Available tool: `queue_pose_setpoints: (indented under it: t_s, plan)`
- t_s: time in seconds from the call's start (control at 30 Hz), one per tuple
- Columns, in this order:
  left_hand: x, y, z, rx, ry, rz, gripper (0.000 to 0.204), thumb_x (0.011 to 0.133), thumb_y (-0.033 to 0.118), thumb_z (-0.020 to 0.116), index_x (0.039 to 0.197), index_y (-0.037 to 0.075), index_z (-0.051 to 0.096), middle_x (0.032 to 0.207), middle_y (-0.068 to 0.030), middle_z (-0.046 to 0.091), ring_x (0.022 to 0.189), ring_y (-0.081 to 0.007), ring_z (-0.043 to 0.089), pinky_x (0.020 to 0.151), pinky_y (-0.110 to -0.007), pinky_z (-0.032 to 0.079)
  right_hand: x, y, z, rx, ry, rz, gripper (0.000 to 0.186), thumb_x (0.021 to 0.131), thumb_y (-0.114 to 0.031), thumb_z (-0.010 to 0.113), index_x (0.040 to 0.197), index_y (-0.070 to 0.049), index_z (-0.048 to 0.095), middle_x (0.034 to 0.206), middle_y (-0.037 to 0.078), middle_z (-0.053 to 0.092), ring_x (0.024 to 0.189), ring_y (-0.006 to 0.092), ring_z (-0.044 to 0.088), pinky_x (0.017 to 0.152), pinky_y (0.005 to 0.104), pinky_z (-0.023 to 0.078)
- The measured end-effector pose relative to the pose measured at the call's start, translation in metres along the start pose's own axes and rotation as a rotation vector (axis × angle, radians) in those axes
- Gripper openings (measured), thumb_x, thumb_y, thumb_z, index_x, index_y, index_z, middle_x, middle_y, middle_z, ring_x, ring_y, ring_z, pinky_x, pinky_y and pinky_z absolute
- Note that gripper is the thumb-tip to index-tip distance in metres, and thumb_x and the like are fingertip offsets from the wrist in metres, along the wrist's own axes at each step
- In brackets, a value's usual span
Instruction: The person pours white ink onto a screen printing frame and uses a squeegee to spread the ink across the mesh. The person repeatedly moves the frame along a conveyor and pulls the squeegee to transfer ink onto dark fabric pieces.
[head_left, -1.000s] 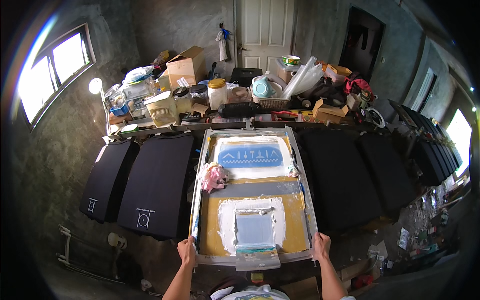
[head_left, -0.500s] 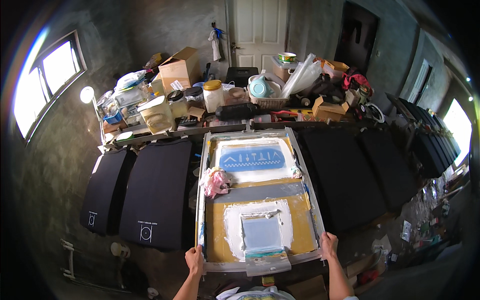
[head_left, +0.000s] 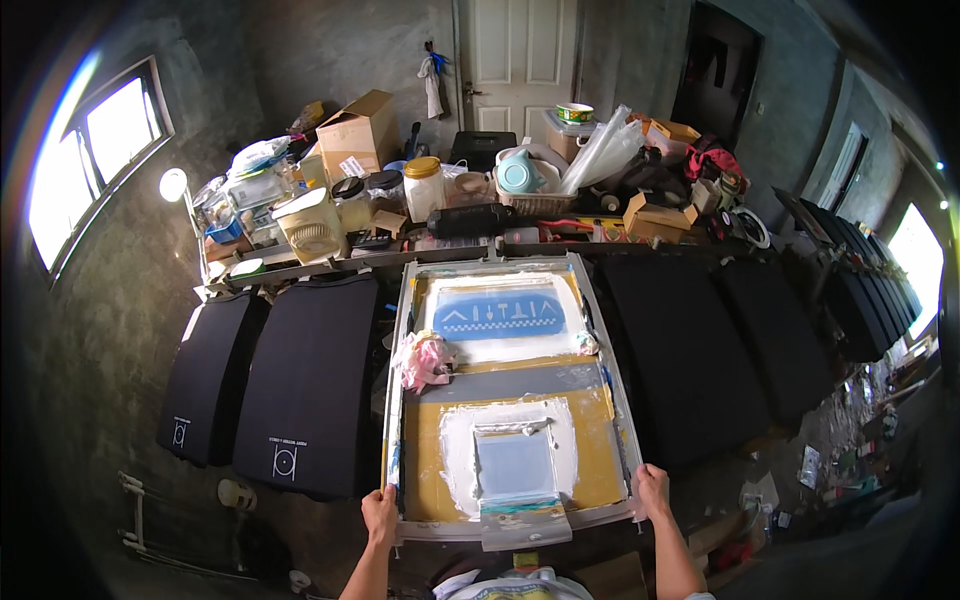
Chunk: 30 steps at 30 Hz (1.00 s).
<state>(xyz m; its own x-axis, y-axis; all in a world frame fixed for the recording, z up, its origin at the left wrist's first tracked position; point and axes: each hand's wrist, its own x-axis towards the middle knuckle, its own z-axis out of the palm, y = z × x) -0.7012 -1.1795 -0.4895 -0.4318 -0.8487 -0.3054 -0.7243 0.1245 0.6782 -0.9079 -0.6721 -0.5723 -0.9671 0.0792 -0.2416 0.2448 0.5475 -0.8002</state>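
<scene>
A screen-printing frame [head_left: 622,432] lies in front of me, its pale metal rails around yellow-taped mesh. My left hand [head_left: 380,515] is closed round its near left corner. At the near right corner, my right hand [head_left: 653,492] grips the rail. A blue stencil area [head_left: 500,316] with pale shapes shows at the far end, bordered by white ink. Nearer me is a plain pale-blue window [head_left: 515,466] ringed with white ink. A grey squeegee [head_left: 526,527] with a turquoise-stained edge rests across the near rail. Crumpled pink cloth [head_left: 426,362] sits on the left rail.
Black shirts on boards flank the frame, one with a white print [head_left: 305,390] at left and a plain one [head_left: 680,360] at right. Behind stands a cluttered shelf with a cardboard box [head_left: 358,138], jars [head_left: 424,190] and a basket [head_left: 540,204]. A lamp [head_left: 173,185] stands at left.
The frame's near end and both my hands have shifted slightly left. My grip on both corners looks the same, and the cloth and squeegee have moved along with the frame.
</scene>
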Motion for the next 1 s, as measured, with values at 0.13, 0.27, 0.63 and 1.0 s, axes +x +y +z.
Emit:
queue_pose_setpoints:
  t_s: [0.13, 0.27, 0.63, 1.0]
  plan:
    - [0.001, -0.003, 0.001, -0.014, -0.024, 0.004, 0.047, 0.098, 0.032, 0.066, 0.076, -0.009, 0.061, 0.061, -0.0080, 0.054, 0.060, -0.0133, 0.048, 0.056, -0.038, 0.041, 0.006, 0.004, 0.000, -0.003, -0.034, -0.024, 0.035, 0.099, -0.019, 0.057, 0.075, 0.006, 0.051, 0.060, 0.012, 0.045, 0.062, 0.0123, 0.041, 0.055, 0.0387, 0.035]
    - [0.002, -0.010, 0.007, 0.023, -0.010, 0.016, 0.047, 0.099, 0.033, 0.066, 0.077, -0.009, 0.060, 0.061, -0.0075, 0.052, 0.061, -0.0128, 0.047, 0.056, -0.038, 0.041, 0.011, 0.015, 0.009, -0.025, -0.059, -0.007, 0.034, 0.097, -0.018, 0.057, 0.073, 0.005, 0.050, 0.060, 0.014, 0.045, 0.061, 0.0123, 0.042, 0.054, 0.0400, 0.035]
    - [0.001, -0.011, 0.026, 0.274, 0.132, 0.018, 0.039, 0.101, 0.030, 0.060, 0.090, -0.007, 0.065, 0.078, -0.0249, 0.067, 0.075, -0.0421, 0.066, 0.069, -0.048, 0.049, 0.030, 0.024, 0.026, -0.253, -0.070, -0.087, 0.027, 0.092, -0.016, 0.053, 0.076, 0.005, 0.060, 0.077, 0.029, 0.063, 0.075, 0.0485, 0.063, 0.063, 0.0531, 0.046]
    - [-0.005, -0.003, 0.031, 0.067, 0.215, 0.215, 0.021, 0.095, 0.010, 0.065, 0.109, -0.005, 0.067, 0.092, -0.0222, 0.068, 0.087, -0.0331, 0.068, 0.077, -0.041, 0.052, 0.027, -0.023, 0.021, -0.512, -0.101, 0.070, 0.019, 0.089, -0.014, 0.058, 0.090, 0.002, 0.068, 0.090, 0.027, 0.069, 0.088, 0.0474, 0.066, 0.077, 0.0546, 0.051]
